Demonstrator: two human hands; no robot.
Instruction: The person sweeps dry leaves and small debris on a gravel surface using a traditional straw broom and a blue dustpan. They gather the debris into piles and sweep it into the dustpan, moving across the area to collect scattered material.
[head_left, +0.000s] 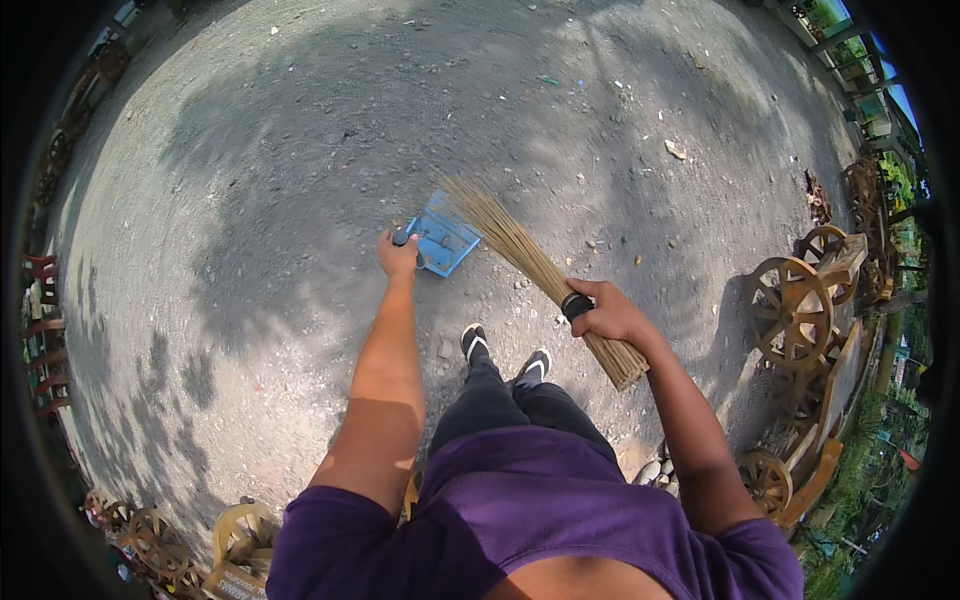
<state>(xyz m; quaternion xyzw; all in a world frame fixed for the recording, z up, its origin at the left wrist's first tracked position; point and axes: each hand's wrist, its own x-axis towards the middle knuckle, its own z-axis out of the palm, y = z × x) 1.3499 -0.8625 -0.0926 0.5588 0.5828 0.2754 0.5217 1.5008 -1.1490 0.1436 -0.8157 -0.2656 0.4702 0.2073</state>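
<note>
My left hand (397, 255) grips the dark upright handle of a blue dustpan (444, 244). Some dirt and bits of debris show on the pan's surface. In my right hand (609, 311) is a stick broom (517, 240), a bundle of thin tan ribs held around its black binding (577, 306). The cut butt ends of the broom point back toward my right forearm. Its thin splayed tips reach up and left, overlapping the far right edge of the pan; whether they touch it I cannot tell.
Gravelly ground (300, 165) with stones and scattered litter spreads around my feet in flip-flops (474, 343). A wooden wagon-wheel bench (795, 311) stands to the right, near a pile of stones (656, 474). More wheel furniture (244, 532) is behind left; red chairs (41, 277) line the far left.
</note>
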